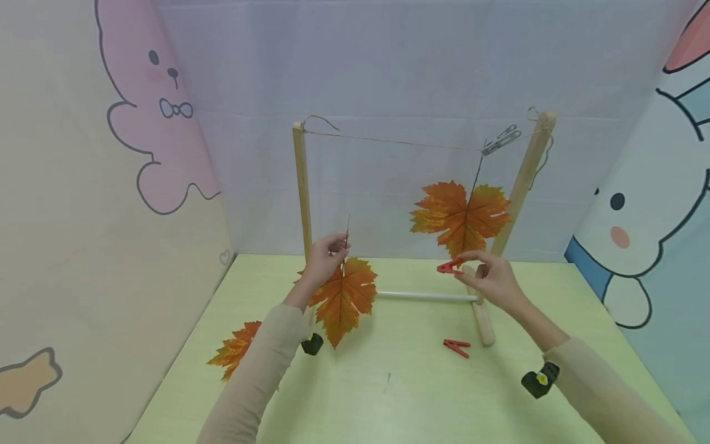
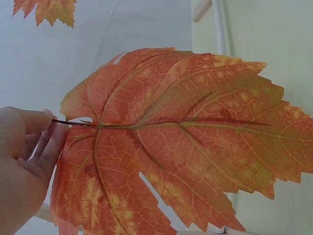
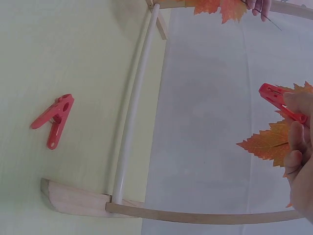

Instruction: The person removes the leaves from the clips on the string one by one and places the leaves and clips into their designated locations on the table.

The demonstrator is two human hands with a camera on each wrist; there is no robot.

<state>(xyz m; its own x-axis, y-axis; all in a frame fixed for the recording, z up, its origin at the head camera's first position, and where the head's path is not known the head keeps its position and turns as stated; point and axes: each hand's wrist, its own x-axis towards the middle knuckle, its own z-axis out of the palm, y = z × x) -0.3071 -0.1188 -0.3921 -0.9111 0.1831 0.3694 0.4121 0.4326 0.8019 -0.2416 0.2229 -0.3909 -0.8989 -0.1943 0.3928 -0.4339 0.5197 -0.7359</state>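
Left of the middle of the frame, the left hand [image 1: 326, 256] pinches a leaf [image 1: 345, 297] by its stem, which points up below the string [image 1: 388, 140]. Farther right, the right hand [image 1: 492, 281] pinches a red clip [image 1: 446, 267].

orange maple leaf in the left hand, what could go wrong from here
The left hand pinches the orange maple leaf only by its thin dark stem, so it could twist or slip. The tan string carries a second orange leaf from a grey clothespin, so more weight might make it sag. The right hand, holding a red plastic clothespin, looks near that hanging leaf and could knock it.
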